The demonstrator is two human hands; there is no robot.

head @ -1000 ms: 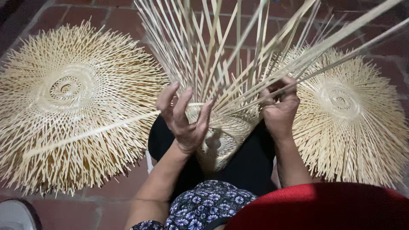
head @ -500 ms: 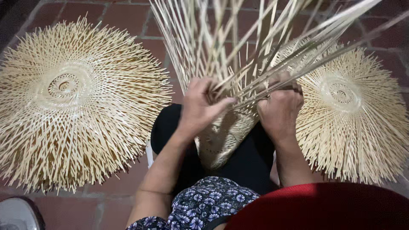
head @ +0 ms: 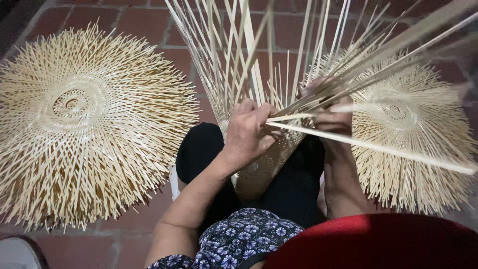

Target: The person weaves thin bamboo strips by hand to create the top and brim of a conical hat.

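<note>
A: Since half a second back, left hand sits more closed over the strips; right hand has barely shifted. Half-woven basket remains in the lap, between the dark trouser legs.

B: Grip state?

A: Left fingers curled shut on one flat bamboo strip; that strip's long axis runs from the left hand out rightward and slightly down, crossing in front of the right hand. Right hand is largely hidden behind the strips; whether it is clamped I cannot tell.

B: Nearer hand?

A: Left, it is already on the strip. Upright strips fan up and away from both hands.

B: Room?

A: Woven disc lies well apart on the left, second woven disc near on the right, under the strip's free end. Brick floor shows between them.
</note>
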